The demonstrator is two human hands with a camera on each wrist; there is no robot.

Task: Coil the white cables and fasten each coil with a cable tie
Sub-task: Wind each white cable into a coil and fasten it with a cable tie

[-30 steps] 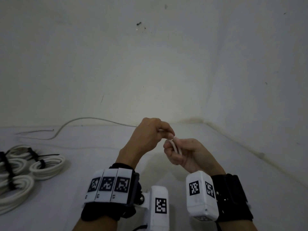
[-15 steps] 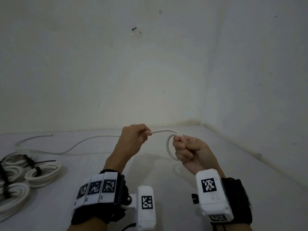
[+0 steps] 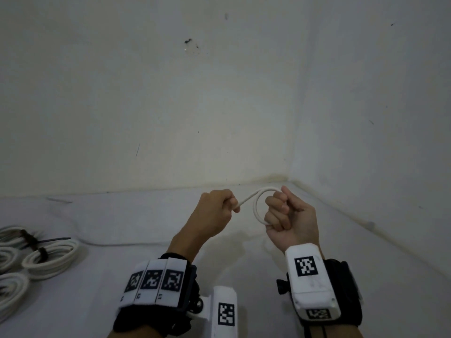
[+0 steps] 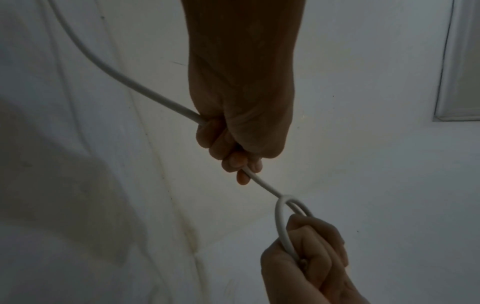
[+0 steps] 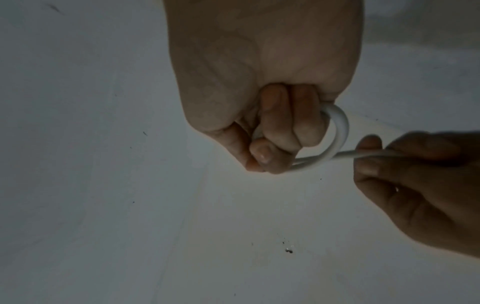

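White cable (image 3: 256, 203) runs between the two hands, held up in the air above a pale surface near the corner where two walls meet. The right hand (image 3: 290, 215) is closed in a fist, palm turned toward the person, its fingers curled round a small loop of the cable; in the right wrist view the loop (image 5: 337, 131) curves out past the knuckles, and two strands lie side by side there. The left hand (image 3: 214, 211) has its grip closed on the same cable just beside the loop, with a short straight stretch running between the two fists. In the left wrist view the fingers (image 4: 233, 160) wrap the cable, which leaves the far side of the fist and trails away in a long curve (image 4: 116, 76). In the head view a slack length of cable (image 3: 117, 243) lies on the surface to the left of the forearms. Further left sit several finished coils (image 3: 51, 259), each bound with a dark cable tie (image 3: 42, 253); one tie's free tail (image 3: 58, 239) sticks out sideways. Both wrists carry black straps with white marker blocks (image 3: 305, 267).
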